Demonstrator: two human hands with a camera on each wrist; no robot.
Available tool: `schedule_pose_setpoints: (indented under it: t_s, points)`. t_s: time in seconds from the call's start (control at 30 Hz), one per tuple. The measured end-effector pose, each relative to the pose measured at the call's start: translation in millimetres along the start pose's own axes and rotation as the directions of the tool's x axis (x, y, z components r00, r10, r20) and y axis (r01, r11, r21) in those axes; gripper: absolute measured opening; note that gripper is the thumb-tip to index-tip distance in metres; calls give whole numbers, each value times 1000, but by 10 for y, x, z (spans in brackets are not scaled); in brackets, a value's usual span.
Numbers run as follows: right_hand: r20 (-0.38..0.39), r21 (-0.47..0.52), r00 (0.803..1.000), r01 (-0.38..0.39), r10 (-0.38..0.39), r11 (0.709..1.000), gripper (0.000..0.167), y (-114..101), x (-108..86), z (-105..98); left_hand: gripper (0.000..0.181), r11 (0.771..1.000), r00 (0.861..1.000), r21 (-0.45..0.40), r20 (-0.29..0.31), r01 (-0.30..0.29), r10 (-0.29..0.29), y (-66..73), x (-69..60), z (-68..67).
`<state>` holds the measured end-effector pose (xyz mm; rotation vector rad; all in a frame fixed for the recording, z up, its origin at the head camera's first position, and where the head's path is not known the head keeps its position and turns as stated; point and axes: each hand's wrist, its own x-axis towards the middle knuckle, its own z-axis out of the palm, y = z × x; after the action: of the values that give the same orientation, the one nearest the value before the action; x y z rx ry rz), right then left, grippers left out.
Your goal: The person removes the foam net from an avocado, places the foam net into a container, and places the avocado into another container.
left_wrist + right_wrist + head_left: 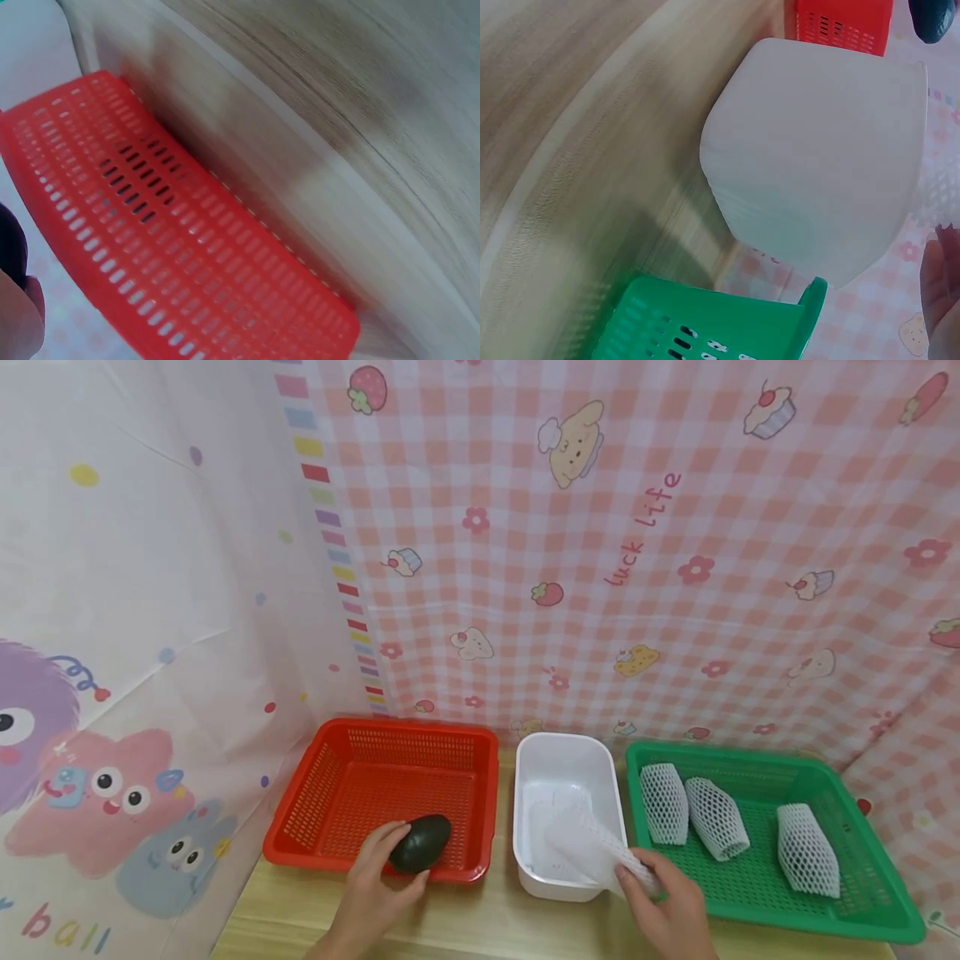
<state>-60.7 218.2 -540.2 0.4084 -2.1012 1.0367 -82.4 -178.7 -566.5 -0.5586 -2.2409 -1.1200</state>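
Observation:
Above the near side of the red basket point(408, 777), my left hand point(372, 887) grips a smooth dark green avocado point(422, 843) between thumb and fingers. In the left wrist view only a fingertip and the avocado's dark edge point(10, 244) show at the left. My right hand point(670, 903) pinches a white foam net sleeve point(585, 845) by its near end. The sleeve hangs over the near right part of the white bin point(567, 743), its far end blurred. The right wrist view shows the bin's outer wall point(817, 150) beside the right hand point(941, 292).
A green basket point(757, 827) on the right holds several things wrapped in white foam net point(666, 806). The baskets and bin stand side by side on a wooden table point(480, 918). Behind them hangs a pink checked cloth point(525, 643), with a printed white one point(187, 610) at left.

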Motion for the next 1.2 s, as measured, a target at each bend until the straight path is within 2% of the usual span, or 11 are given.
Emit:
schedule_pose_setpoints:
  t_s: [0.13, 0.27, 0.37, 0.47, 0.63, 0.87, 1.0, 1.2]
  points:
    - [6, -9, 999, -53, 53, 999, 43, -25, 54, 19, 75, 1000, 999, 20, -39, 22, -21, -79, 28, -26]
    - [6, -7, 996, -92, 92, 996, 39, -33, 97, 38, 76, 998, 997, 59, -79, 19, -14, -155, 60, -38]
    - [3, -3, 993, -114, 114, 993, 36, -23, 119, 54, 76, 994, 996, 106, -90, 1, 8, -202, 105, -41]
    - [0, -7, 991, -135, 135, 991, 34, -10, 134, 77, 74, 990, 996, 139, -88, 12, 0, -235, 159, -48]
    - [-4, -22, 984, -180, 180, 983, 30, -1, 169, 133, 72, 984, 995, 165, -84, 73, -60, -294, 226, -68]
    - [-8, -42, 962, -274, 274, 961, 27, -14, 228, 179, 70, 976, 992, 184, -71, 114, -102, -393, 268, -87]
    - [-8, -51, 944, -329, 329, 943, 23, 8, 278, 217, 70, 965, 986, 201, -62, 167, -157, -437, 280, -104]
    - [-61, -80, 930, -367, 363, 927, 22, 67, 321, 287, 67, 949, 970, 205, -15, 240, -242, -453, 303, -129]
